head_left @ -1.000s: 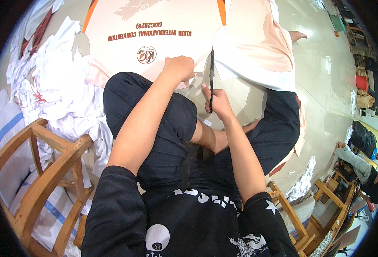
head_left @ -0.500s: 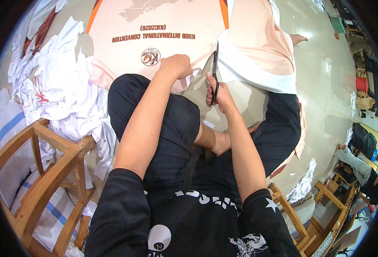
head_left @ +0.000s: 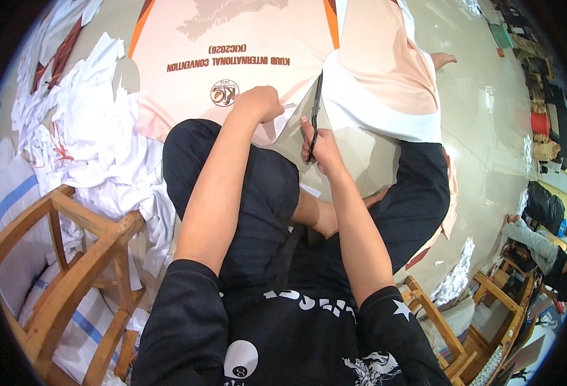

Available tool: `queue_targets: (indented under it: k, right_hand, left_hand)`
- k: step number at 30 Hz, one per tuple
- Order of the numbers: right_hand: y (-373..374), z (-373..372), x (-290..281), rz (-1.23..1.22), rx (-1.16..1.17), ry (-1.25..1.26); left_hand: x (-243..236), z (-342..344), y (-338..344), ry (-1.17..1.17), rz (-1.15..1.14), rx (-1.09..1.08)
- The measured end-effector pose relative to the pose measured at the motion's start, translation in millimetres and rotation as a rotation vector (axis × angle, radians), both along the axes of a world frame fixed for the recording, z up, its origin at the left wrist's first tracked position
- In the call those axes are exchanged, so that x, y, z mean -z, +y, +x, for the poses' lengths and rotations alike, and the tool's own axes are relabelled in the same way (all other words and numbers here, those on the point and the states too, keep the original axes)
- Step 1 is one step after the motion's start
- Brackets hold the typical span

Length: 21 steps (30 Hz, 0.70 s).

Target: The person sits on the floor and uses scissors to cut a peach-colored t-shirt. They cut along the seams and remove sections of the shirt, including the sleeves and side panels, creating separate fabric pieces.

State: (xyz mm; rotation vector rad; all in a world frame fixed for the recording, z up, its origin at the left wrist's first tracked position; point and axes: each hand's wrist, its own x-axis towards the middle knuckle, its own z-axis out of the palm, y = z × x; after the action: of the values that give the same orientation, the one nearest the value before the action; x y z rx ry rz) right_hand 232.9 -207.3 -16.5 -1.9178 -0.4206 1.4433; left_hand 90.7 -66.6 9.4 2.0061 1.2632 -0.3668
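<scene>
A peach printed fabric panel [head_left: 187, 96] with dark lettering, a round emblem and orange stripes lies spread on the floor before my crossed legs. My left hand [head_left: 261, 105] is closed on its near edge, where a pale corner folds up beside the fingers. In my right hand [head_left: 321, 147] are black scissors [head_left: 317, 100], blades pointing away from me. Their tips reach the place where the panel meets a white border strip [head_left: 386, 103]. That strip curves along the right-hand peach piece [head_left: 380, 55]. A gap of bare floor shows between the two pieces, under the scissors.
White cloth scraps [head_left: 97, 122] are heaped at left, beside a wooden stool frame [head_left: 71, 257] and white sacks with blue stripes [head_left: 17, 206]. Someone's bare limb [head_left: 443, 60] rests past the fabric. At right are another person's leg [head_left: 534, 244] and wooden furniture [head_left: 495, 296].
My right hand and the scissors have shifted slightly left and toward me. The gap between the fabric pieces looks a little wider. My left hand keeps its grip, nearly in place.
</scene>
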Motion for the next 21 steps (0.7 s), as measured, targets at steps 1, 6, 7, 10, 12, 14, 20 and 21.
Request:
queue_targets:
  k: [1,6,7,10,12,14,20,21]
  right_hand:
    - [1,0,-2,0.001,0.038,0.036]
    - [17,0,-9,0.047,0.123,0.139]
    - [21,-1,-9,0.053,0.120,0.122]
    - [28,-1,-7,0.043,0.140,0.118]
    - [30,-1,-5,0.036,0.147,0.120]
    - [30,-2,-3,0.040,0.137,0.113]
    - [33,-6,2,0.046,0.162,0.093]
    - [33,-6,3,0.041,0.159,0.078]
  left_hand:
    - [0,-1,1,0.001,0.019,-0.012]
    - [-4,-11,4,-0.071,-0.005,-0.070]
    - [-5,-12,4,-0.076,-0.012,-0.068]
    - [-7,-14,5,-0.086,0.004,-0.083]
    - [-7,-14,5,-0.093,0.007,-0.096]
    - [-6,-14,6,-0.105,-0.006,-0.108]
    - [0,-17,8,-0.149,0.011,-0.120]
    - [0,-17,9,-0.153,0.017,-0.117]
